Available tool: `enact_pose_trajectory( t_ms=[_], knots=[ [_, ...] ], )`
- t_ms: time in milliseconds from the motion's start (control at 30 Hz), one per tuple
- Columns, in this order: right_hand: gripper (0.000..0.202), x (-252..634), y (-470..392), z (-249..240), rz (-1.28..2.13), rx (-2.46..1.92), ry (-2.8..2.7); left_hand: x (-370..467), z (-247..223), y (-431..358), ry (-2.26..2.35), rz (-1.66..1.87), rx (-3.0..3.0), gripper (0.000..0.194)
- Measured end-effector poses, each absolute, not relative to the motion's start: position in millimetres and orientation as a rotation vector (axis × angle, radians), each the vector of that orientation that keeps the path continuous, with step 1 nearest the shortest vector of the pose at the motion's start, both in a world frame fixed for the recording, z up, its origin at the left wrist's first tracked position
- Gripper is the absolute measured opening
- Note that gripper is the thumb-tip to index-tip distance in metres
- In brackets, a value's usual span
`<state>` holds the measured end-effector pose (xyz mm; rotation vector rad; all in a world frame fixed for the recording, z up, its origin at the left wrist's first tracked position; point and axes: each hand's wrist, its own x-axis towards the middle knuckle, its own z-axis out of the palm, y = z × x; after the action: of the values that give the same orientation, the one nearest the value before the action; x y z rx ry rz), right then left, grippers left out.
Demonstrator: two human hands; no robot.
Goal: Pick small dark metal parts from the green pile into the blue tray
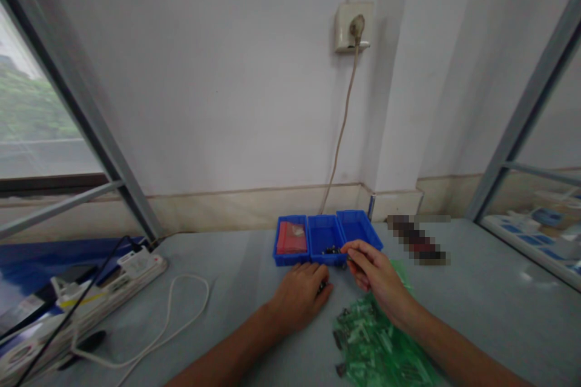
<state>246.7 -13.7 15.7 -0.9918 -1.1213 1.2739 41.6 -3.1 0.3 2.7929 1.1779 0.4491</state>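
Observation:
My left hand rests on the table in front of the blue bins, its fingers curled round a small dark part that shows between thumb and forefinger. Over the front right of the middle blue bin, my right hand is closed in a pinch. A small dark piece shows at its fingertips, too small to name. Several small dark and silvery parts lie in the front of that bin. Under my right forearm spreads a green plastic bag with many small clear and dark pieces in or on it.
The left blue bin holds red packets; the right blue bin stands beside the middle one. A white power strip and a looped white cable lie at the left. A blurred dark object lies at the right.

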Motion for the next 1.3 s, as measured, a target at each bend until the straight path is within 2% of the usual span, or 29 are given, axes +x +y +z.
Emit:
enact_pose_trajectory(
  t_ms=[1300],
  knots=[
    [0.033, 245.6, -17.7, 15.9, 1.279, -1.027, -1.158, 42.7, 0.6, -3.0, 1.181, 0.429, 2.79, 0.01]
  ],
)
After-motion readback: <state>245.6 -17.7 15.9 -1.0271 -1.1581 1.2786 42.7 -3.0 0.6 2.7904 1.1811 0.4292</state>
